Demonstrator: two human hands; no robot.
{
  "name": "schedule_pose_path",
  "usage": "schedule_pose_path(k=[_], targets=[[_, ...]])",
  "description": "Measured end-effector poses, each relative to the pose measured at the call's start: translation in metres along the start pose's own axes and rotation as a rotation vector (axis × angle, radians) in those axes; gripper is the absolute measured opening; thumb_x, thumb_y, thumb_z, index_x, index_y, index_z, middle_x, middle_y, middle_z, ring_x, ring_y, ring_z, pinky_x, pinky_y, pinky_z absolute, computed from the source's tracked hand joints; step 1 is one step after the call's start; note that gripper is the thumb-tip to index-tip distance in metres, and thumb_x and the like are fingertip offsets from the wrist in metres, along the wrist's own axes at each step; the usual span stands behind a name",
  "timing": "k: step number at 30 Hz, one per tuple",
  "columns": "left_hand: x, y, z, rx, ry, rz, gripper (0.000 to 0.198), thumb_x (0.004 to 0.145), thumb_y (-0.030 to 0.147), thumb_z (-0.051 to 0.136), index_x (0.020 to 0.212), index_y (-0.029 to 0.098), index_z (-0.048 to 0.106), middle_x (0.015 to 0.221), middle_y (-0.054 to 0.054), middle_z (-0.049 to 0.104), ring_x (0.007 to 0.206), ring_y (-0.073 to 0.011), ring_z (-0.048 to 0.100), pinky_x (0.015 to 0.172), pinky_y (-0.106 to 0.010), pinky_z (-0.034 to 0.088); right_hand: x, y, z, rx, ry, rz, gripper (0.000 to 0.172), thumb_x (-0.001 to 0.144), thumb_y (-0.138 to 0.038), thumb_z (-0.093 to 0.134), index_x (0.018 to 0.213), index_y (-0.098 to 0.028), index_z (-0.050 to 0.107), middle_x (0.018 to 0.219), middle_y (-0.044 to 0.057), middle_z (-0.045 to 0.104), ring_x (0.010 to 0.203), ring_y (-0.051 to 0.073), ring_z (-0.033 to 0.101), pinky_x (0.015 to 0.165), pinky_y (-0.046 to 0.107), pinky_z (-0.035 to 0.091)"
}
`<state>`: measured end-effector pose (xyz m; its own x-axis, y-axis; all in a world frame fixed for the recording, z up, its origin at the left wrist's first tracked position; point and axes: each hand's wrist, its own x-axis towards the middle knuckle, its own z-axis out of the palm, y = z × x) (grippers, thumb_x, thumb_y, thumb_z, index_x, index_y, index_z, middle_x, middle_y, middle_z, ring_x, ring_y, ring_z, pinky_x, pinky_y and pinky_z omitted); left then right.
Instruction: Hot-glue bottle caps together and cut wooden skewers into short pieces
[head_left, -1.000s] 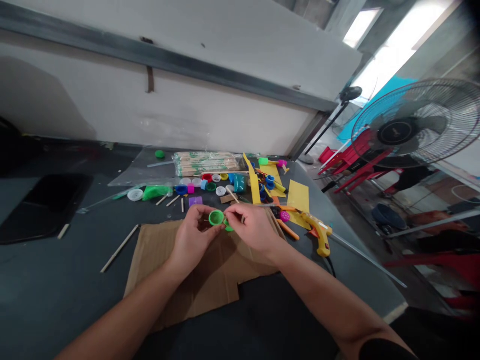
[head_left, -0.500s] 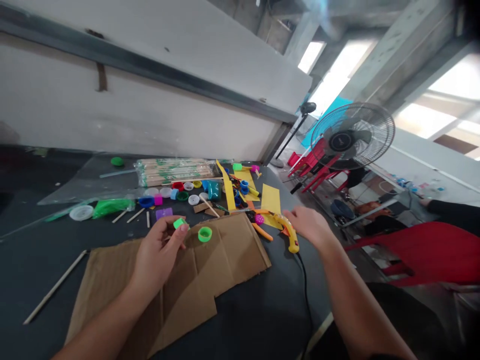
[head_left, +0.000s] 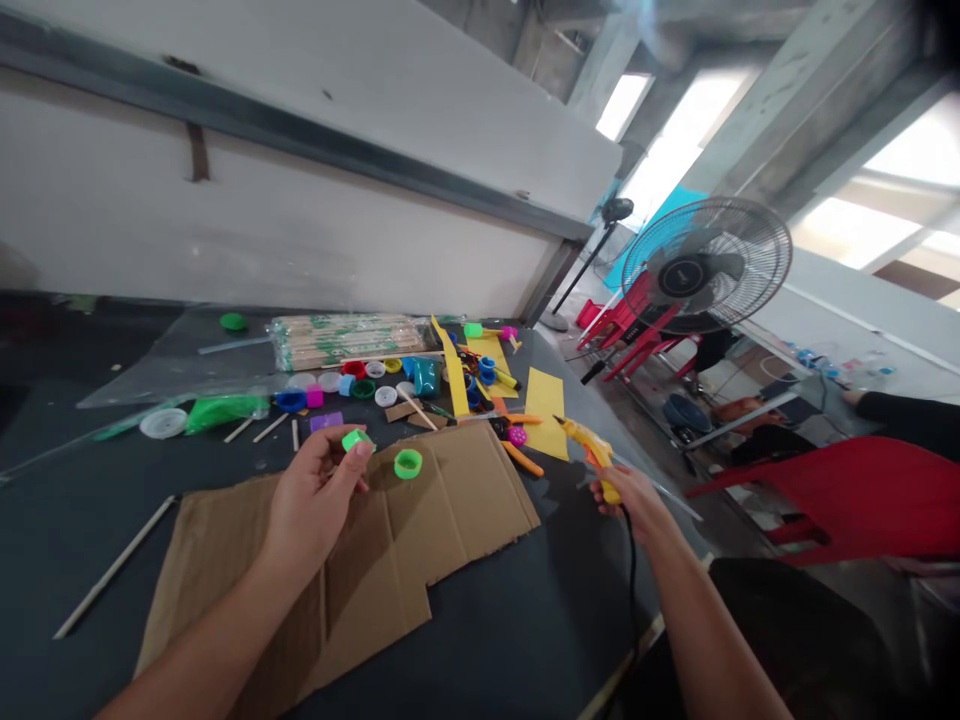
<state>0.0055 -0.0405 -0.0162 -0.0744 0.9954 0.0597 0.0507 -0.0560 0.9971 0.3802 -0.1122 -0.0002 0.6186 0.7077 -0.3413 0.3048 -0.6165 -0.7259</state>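
My left hand [head_left: 315, 495] hovers over a sheet of brown cardboard [head_left: 375, 560] and pinches a small green bottle cap [head_left: 355, 439] between thumb and fingers. A second green cap [head_left: 408, 463] lies on the cardboard just to its right. My right hand [head_left: 626, 495] is closed round the handle of a yellow glue gun [head_left: 589, 447], lifted off the dark table [head_left: 525, 640] with its nozzle pointing left. The gun's black cord [head_left: 631, 580] trails down along my right forearm.
Behind the cardboard lie several coloured caps [head_left: 360, 378], wooden sticks [head_left: 112, 570], a bag of sticks [head_left: 345, 340], yellow paper strips [head_left: 546, 410] and an orange tool [head_left: 521, 458]. A standing fan [head_left: 705, 262] and red chairs [head_left: 847, 500] stand off the table's right edge.
My right hand let go of the caps, reached right, took the glue gun and lifted it. One green cap was left on the cardboard; my left hand kept the other.
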Motion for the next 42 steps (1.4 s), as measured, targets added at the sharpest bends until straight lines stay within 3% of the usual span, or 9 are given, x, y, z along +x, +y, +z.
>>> schedule_pose_path(k=[7, 11, 14, 18, 22, 26, 32, 36, 42], targets=[[-0.001, -0.002, 0.000, -0.016, -0.001, 0.024, 0.030, 0.080, 0.045, 0.061, 0.098, 0.022, 0.060, 0.066, 0.003, 0.056, 0.053, -0.0134, 0.053, 0.052, -0.026, 0.047, -0.017, -0.015, 0.001, 0.661, -0.273, -0.147, 0.022, 0.063, -0.028, 0.062, 0.082, -0.022, 0.053, 0.065, -0.004, 0.045, 0.052, 0.010, 0.045, 0.045, 0.022, 0.041], [-0.001, -0.001, -0.001, -0.002, -0.007, 0.022, 0.033, 0.080, 0.047, 0.061, 0.102, 0.022, 0.060, 0.069, 0.002, 0.058, 0.054, -0.0135, 0.054, 0.054, -0.027, 0.048, -0.033, -0.041, 0.010, 0.823, -0.426, -0.165, 0.019, 0.067, -0.027, 0.061, 0.084, -0.022, 0.055, 0.064, -0.004, 0.040, 0.051, 0.010, 0.041, 0.041, 0.020, 0.035], [-0.002, -0.003, -0.001, -0.011, -0.035, 0.009, 0.042, 0.079, 0.048, 0.063, 0.112, 0.022, 0.060, 0.075, 0.001, 0.063, 0.061, -0.0150, 0.060, 0.062, -0.028, 0.051, -0.053, -0.061, 0.036, 0.906, -0.560, -0.150, 0.016, 0.070, -0.028, 0.061, 0.084, -0.022, 0.056, 0.064, -0.004, 0.043, 0.051, 0.010, 0.041, 0.042, 0.019, 0.034], [-0.006, -0.001, 0.000, -0.159, -0.105, -0.075, 0.044, 0.074, 0.048, 0.069, 0.109, 0.022, 0.063, 0.085, -0.003, 0.069, 0.073, -0.0197, 0.066, 0.073, -0.034, 0.054, -0.083, -0.086, 0.095, 0.934, -0.811, -0.022, 0.020, 0.076, -0.038, 0.062, 0.081, -0.019, 0.058, 0.066, -0.001, 0.053, 0.055, 0.010, 0.048, 0.047, 0.021, 0.041], [-0.011, 0.008, -0.002, -0.391, -0.398, -0.217, 0.040, 0.069, 0.056, 0.070, 0.088, 0.021, 0.071, 0.093, -0.011, 0.072, 0.083, -0.0280, 0.068, 0.073, -0.042, 0.055, -0.102, -0.109, 0.149, 0.890, -0.746, -0.094, 0.028, 0.076, -0.047, 0.063, 0.081, -0.020, 0.061, 0.073, 0.004, 0.065, 0.066, 0.017, 0.060, 0.055, 0.028, 0.049], [-0.018, 0.013, -0.003, -0.313, -0.600, -0.147, 0.039, 0.069, 0.060, 0.068, 0.084, 0.025, 0.075, 0.101, -0.011, 0.071, 0.095, -0.0317, 0.064, 0.083, -0.046, 0.051, -0.103, -0.118, 0.172, 0.860, -0.621, -0.197, 0.038, 0.073, -0.051, 0.068, 0.095, -0.020, 0.062, 0.082, 0.003, 0.069, 0.073, 0.020, 0.065, 0.061, 0.030, 0.052], [-0.029, 0.010, 0.008, -0.248, -0.745, -0.134, 0.034, 0.075, 0.056, 0.064, 0.083, 0.026, 0.076, 0.092, -0.007, 0.069, 0.086, -0.0247, 0.063, 0.082, -0.040, 0.048, -0.109, -0.104, 0.170, 0.809, -0.622, -0.179, 0.044, 0.076, -0.056, 0.064, 0.104, -0.021, 0.057, 0.091, 0.004, 0.069, 0.081, 0.021, 0.067, 0.068, 0.032, 0.053], [-0.030, 0.008, 0.009, -0.257, -0.743, -0.116, 0.035, 0.074, 0.057, 0.064, 0.086, 0.025, 0.075, 0.092, -0.007, 0.068, 0.085, -0.0236, 0.062, 0.082, -0.038, 0.047, -0.119, -0.096, 0.164, 0.761, -0.608, -0.235, 0.039, 0.080, -0.051, 0.062, 0.105, -0.022, 0.059, 0.105, 0.005, 0.068, 0.094, 0.020, 0.065, 0.079, 0.031, 0.052], [-0.029, 0.008, 0.008, -0.152, -0.753, -0.074, 0.035, 0.072, 0.059, 0.064, 0.079, 0.027, 0.075, 0.086, -0.007, 0.069, 0.081, -0.0253, 0.061, 0.077, -0.040, 0.049, -0.119, -0.083, 0.156, 0.636, -0.718, -0.333, 0.033, 0.086, -0.046, 0.055, 0.104, -0.020, 0.063, 0.103, 0.006, 0.069, 0.097, 0.021, 0.064, 0.086, 0.035, 0.049]])
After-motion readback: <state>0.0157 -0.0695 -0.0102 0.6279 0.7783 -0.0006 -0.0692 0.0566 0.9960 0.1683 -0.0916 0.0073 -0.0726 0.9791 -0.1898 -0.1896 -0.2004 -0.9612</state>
